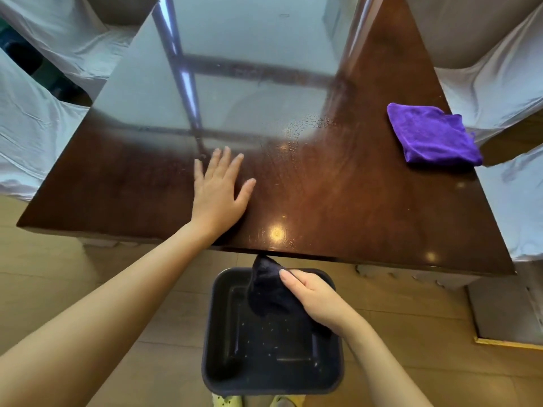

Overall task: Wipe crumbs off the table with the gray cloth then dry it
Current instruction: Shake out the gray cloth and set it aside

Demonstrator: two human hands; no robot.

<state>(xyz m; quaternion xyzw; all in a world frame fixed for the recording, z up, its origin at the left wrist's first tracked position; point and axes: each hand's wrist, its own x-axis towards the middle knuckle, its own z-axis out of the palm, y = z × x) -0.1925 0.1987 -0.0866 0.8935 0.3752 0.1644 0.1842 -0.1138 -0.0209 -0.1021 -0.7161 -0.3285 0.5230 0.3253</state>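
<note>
Right hand clamps the dark gray cloth over a crumb-flecked black plastic bin directly below; left hand lies flat, fingers spread. Wiping seems finished (drying next): reach up-right for the folded purple cloth.

**Stuff around the edges**

There's a folded purple cloth lying flat near the right side, close to the corner. Down on the wood-look floor sits a dark square bin with pale specks scattered across its bottom. White-draped chairs crowd in on both sides, and the toes of yellowish shoes peek in at the bottom
</note>
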